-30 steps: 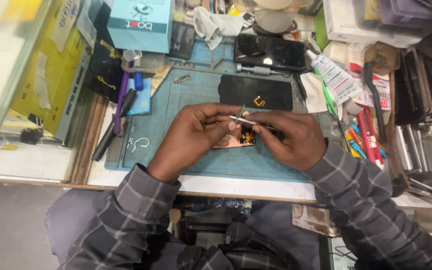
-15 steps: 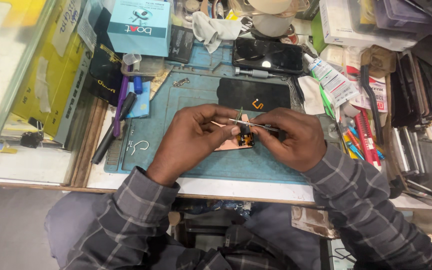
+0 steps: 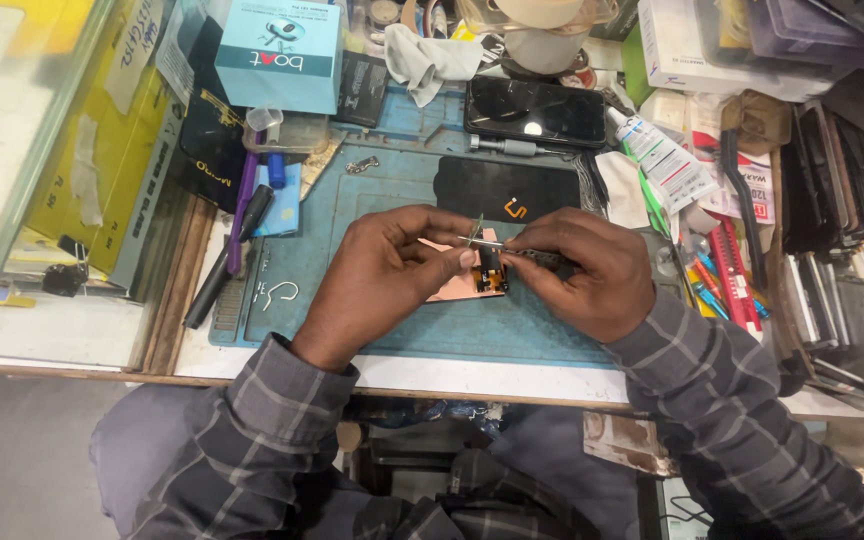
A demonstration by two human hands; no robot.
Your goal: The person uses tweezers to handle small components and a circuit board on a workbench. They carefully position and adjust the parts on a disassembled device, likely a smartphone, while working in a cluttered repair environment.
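Note:
My left hand (image 3: 382,275) and my right hand (image 3: 587,275) meet over a blue-green work mat (image 3: 372,330). The left fingers pinch a small black and orange electronic part (image 3: 493,274) above a pink sheet (image 3: 462,285). In my right hand is a thin metal tweezers-like tool (image 3: 492,243), its tip resting at the top of the part. Both wrists are in grey checked sleeves.
A black phone (image 3: 507,195) lies on the mat just beyond my hands, another dark phone (image 3: 534,112) further back. A light blue box (image 3: 280,55), pens (image 3: 242,215), a glue tube (image 3: 664,160) and stacked phones (image 3: 832,300) crowd the bench edges.
Both hands have stayed together over the mat; the tool and part shifted only slightly as the view moved.

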